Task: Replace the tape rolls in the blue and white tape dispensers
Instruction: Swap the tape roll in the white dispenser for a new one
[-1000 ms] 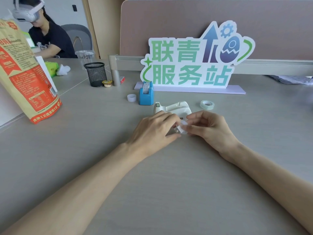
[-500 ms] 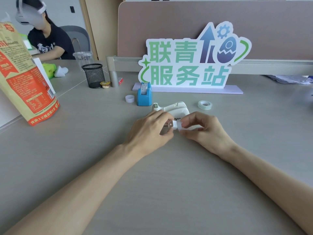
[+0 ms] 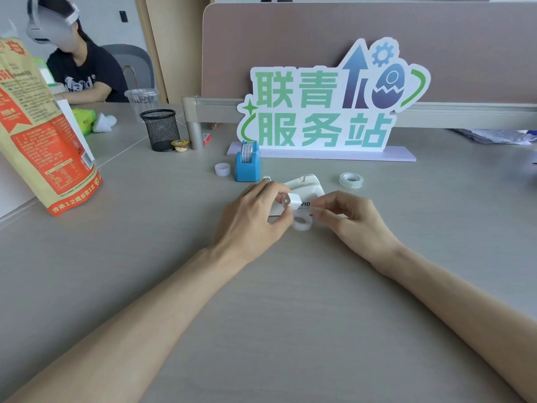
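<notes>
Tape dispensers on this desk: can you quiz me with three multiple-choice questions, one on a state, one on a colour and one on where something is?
1. The blue dispenser: A) holds a roll B) stands empty C) lies on its side.
2. The mesh pen cup is: A) black B) blue C) white.
3. The loose tape roll lies: A) inside the cup B) right of the white dispenser C) on top of the blue dispenser.
Answers: 1 A, a roll sits upright in its slot. 2 A, its wire mesh is plainly black. 3 B, it lies flat just past that dispenser's right end.
</notes>
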Available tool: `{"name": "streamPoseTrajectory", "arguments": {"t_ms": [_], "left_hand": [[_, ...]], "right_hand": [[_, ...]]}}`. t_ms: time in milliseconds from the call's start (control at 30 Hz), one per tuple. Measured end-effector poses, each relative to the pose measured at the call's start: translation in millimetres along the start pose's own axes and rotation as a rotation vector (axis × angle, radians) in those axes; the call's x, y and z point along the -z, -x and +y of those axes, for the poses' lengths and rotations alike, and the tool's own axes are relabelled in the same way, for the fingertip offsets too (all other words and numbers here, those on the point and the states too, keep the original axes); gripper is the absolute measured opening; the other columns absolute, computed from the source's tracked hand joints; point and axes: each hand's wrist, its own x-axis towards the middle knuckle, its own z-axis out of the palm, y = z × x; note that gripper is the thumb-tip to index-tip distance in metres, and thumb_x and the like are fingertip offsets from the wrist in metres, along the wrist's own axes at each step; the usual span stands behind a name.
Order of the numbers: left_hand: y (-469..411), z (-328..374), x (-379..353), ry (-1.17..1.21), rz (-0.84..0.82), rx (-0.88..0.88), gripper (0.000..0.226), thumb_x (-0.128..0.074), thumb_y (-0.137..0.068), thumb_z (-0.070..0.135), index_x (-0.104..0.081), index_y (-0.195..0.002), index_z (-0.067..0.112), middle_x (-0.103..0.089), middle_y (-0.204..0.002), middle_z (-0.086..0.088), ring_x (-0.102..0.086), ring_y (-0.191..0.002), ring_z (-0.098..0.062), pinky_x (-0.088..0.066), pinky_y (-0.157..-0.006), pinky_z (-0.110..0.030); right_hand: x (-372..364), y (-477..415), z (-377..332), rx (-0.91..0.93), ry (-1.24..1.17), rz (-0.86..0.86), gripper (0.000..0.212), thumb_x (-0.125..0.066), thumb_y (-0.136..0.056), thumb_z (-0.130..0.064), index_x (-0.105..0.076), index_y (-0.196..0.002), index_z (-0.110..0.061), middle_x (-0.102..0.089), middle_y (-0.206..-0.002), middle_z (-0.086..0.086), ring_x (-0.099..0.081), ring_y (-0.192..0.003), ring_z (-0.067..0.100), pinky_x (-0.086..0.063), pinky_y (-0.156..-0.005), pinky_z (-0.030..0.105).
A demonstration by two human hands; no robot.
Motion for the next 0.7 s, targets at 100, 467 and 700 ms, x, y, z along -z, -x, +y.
{"name": "streamPoseTrajectory", "arguments": {"t_ms": [100,467,700], "left_hand": [[0.3,0.1,1.2,0.004,0.004,0.023,0.013,-0.063,-0.083,0.024,-0.060,-0.095,0.022,-0.062,-0.090,0.012,-0.035,-0.074,0.001,-0.046,-0.062,-0.028],[0.8,0.9,0.0,0.021,-0.085,0.009,0.015,-0.062,-0.085,0.027,-0.060,-0.099,0.023,-0.062,-0.092,0.016,-0.037,-0.079,0.002,-0.039,-0.065,-0.021],[1.0,-0.8,-0.5,0.038,-0.103,-0.001,0.015,-0.063,-0.085,0.026,-0.060,-0.100,0.024,-0.059,-0.090,0.019,-0.044,-0.078,0.008,-0.038,-0.065,-0.019]], "right_hand": [[7.1,-9.8,5.8,-0.073,-0.121,0.120,0.008,-0.064,-0.089,-0.020,-0.071,-0.091,-0.023,-0.070,-0.086,-0.004,-0.061,-0.081,0.010,-0.046,-0.076,0.025],[12.8,-57.7,30.0,-0.118,0.840,0.078,0.047,-0.042,-0.094,-0.023,-0.041,-0.140,-0.017,-0.042,-0.149,0.006,-0.034,-0.131,0.034,-0.032,-0.100,0.043],[17.8,-24.3,22.0,0.066,0.803,0.140,0.025,-0.047,-0.095,-0.025,-0.055,-0.117,-0.017,-0.063,-0.117,0.001,-0.053,-0.110,0.027,-0.044,-0.082,0.035]]}}
